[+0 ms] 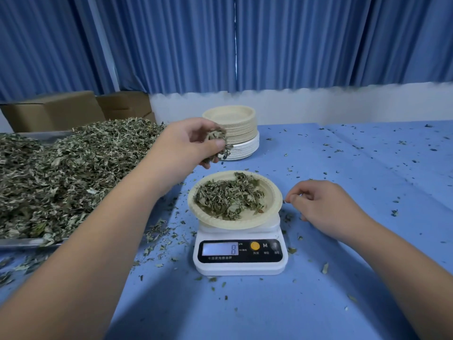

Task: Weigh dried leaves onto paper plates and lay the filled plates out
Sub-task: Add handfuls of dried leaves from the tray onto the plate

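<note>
Deep blue with darker vertical pleat stripes on the curtains (171, 45), plain white on the wall strip (318, 106) below, dull brown on the cardboard boxes (54, 111). Lighter blue across the table cover (343, 182), speckled with dark green crumbs; mottled grey-green with pale flecks in the heap of dried leaves (61, 180), the clump of leaves (218, 143) and the weighed leaves (228, 197). Cream for the plate (271, 191) and the upper stack of plates (242, 128), white for its lower part; white too for the scale (241, 267), with black panel, orange button and pale display.
</note>
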The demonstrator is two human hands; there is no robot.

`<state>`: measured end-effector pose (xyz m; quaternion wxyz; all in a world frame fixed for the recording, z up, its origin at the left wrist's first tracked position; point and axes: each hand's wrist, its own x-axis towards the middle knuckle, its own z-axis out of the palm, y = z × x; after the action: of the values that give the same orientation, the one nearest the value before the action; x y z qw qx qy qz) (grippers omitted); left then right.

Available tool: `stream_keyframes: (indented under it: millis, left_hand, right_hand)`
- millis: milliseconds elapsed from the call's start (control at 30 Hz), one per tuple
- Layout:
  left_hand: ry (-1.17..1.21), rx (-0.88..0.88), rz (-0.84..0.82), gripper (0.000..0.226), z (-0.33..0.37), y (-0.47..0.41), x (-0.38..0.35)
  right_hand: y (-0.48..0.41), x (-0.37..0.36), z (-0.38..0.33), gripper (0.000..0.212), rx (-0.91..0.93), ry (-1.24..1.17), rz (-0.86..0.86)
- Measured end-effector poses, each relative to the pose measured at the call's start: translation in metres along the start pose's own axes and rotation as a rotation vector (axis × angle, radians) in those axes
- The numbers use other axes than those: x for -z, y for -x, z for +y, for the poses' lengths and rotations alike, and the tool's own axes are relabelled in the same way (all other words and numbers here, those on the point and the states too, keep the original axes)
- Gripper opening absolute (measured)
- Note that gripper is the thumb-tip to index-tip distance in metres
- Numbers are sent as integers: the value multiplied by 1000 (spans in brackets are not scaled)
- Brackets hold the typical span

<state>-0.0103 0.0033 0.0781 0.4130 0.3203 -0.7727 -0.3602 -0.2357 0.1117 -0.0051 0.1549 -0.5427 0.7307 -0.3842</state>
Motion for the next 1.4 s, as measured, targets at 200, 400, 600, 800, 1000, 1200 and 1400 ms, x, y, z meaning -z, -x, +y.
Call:
stream_keyframes:
  millis: [200,400,600,800,1000,1200,1400]
  left_hand:
    - [-126,87,227,15,-21,20,47]
    - [-574,204,339,10,-52,41,80]
    - [-834,234,207,17,-68,49,85]
    - [-675,-3,367,9,-59,51,58]
    - [-538,-77,267,11,-53,55,22]
    - [-512,-62,267,12,-52,57,14]
    - [-491,1,368,11,-55,56,26]
  right_hand:
    - [0,0,-1,22,8,24,5]
    - [0,-1,-3,23,12,33,15]
    - [0,-2,-3,24,17,52,17]
    - [1,-2,-3,24,11,47,34]
    - [2,-2,-3,24,-4,25,27]
    - [2,-2,-2,23,-13,13,21]
    - [1,-3,-1,24,-14,21,14]
